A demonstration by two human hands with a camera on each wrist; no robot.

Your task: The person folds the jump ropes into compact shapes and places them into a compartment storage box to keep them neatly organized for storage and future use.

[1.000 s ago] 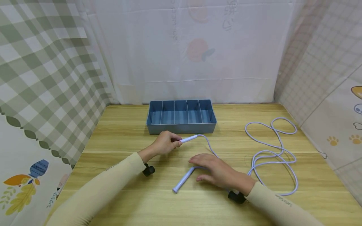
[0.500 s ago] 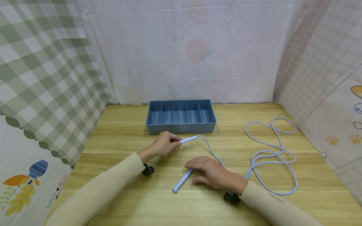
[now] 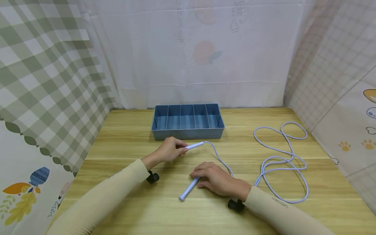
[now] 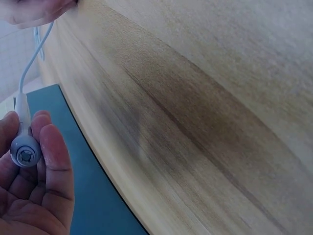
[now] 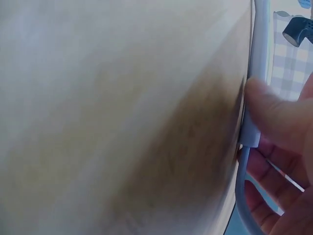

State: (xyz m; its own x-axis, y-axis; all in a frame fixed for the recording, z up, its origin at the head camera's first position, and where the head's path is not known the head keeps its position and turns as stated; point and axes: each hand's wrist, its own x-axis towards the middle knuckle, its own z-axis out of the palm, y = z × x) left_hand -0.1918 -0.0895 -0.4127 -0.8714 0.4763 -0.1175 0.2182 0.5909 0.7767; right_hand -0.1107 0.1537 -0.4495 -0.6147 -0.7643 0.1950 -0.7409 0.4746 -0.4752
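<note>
Wood-grain tabletop (image 3: 164, 217) beneath, my left hand (image 3: 171, 149) pinches the far handle (image 3: 195, 145), my right hand (image 3: 213, 178) the near handle (image 3: 188, 190); tugging could tangle the looped cord (image 3: 282, 132).

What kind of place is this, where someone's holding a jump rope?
Probably a curtained-off tabletop work corner indoors: there's a wood-grain table, with a green-and-white checked cloth hanging on the left and a pale fruit-print curtain behind.

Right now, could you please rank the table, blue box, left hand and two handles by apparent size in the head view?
Table
Blue box
Left hand
Upper handle and lower handle: both partly hidden, so unranked
</note>
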